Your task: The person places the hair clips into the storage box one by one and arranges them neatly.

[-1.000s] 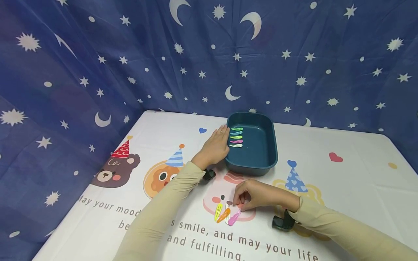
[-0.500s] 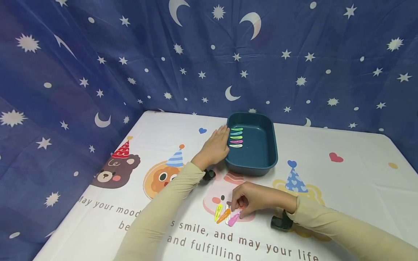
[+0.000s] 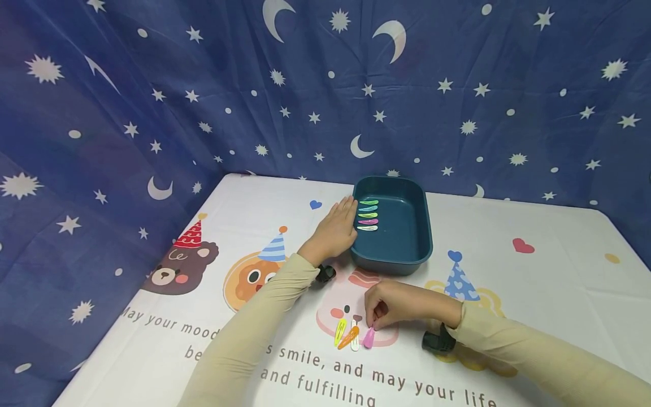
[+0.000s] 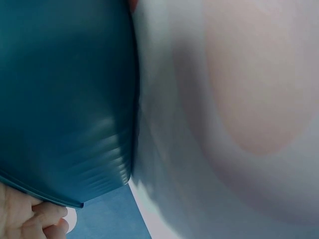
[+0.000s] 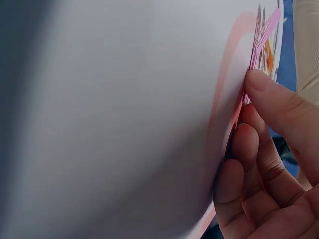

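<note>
My right hand (image 3: pixel 394 305) pinches a pink hair clip (image 3: pixel 368 338) by its end between thumb and fingers, just over the table. In the right wrist view the pink clip (image 5: pixel 267 31) sticks out beyond the thumb. To its left lie a white hair clip (image 3: pixel 355 342), an orange one (image 3: pixel 348 338) and a yellow one (image 3: pixel 339 332), the orange overlapping the white. My left hand (image 3: pixel 333 229) rests with extended fingers against the left rim of a dark teal bin (image 3: pixel 407 243). A column of several hair clips (image 3: pixel 368 215) lies inside, along its left side.
A white tablecloth (image 3: pixel 559 294) with printed cartoon animals and lettering covers the table. Behind and to the left hangs a blue curtain (image 3: pixel 305 73) with stars and moons. A black wrist strap device (image 3: pixel 438 341) sits on the right wrist.
The pink hair clip has come away from the white and orange ones, shifting slightly right and turning more upright in my right hand's pinch. My left hand and the bin have stayed still.
</note>
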### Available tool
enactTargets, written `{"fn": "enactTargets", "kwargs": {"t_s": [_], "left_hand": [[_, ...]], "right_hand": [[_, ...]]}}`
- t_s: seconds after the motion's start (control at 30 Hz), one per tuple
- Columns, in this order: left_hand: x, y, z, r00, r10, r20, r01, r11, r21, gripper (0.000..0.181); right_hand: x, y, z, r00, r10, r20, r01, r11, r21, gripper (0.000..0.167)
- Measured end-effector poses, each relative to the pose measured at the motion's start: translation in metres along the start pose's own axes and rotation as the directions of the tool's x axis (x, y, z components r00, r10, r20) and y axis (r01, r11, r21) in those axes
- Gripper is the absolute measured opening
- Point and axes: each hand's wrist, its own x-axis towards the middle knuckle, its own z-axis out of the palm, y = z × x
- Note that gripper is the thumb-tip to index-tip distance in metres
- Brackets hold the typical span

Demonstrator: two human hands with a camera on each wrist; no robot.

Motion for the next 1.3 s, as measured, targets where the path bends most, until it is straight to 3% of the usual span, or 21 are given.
{"fn": "enactTargets", "kwargs": {"t_s": [0.27, 0.5, 0.73, 1.03, 1.17, 1.3], "left_hand": [[0.000, 0.001, -0.001, 1.000, -0.009, 0.010, 0.009, 1.000, -0.006, 0.062], [0.000, 0.000, 0.000, 1.000, -0.009, 0.006, 0.009, 1.000, -0.004, 0.062], [0.000, -0.001, -0.001, 1.000, -0.003, 0.003, 0.003, 1.000, -0.004, 0.062], [-0.002, 0.001, -0.003, 1.000, -0.003, 0.003, 0.003, 1.000, -0.008, 0.062], [-0.001, 0.001, -0.003, 1.000, -0.005, 0.006, 0.005, 1.000, -0.008, 0.062], [-0.001, 0.001, -0.002, 1.000, -0.004, 0.009, 0.004, 1.000, -0.004, 0.062]], "right_hand": [[-0.005, 0.008, -0.008, 0.999, 0.021, -0.024, -0.021, 1.000, -0.008, 0.007], [-0.011, 0.007, -0.009, 0.998, 0.061, 0.016, -0.061, 0.998, 0.009, 0.010], [-0.014, 0.004, -0.007, 0.997, 0.025, 0.076, -0.029, 0.998, 0.056, 0.010], [-0.004, 0.001, -0.008, 1.000, 0.007, -0.009, -0.007, 1.000, 0.028, 0.008], [0.002, 0.002, -0.006, 0.999, -0.046, -0.015, 0.045, 0.999, -0.024, 0.007], [0.005, 0.001, -0.004, 0.999, -0.049, -0.004, 0.049, 0.997, -0.052, 0.008]]}}
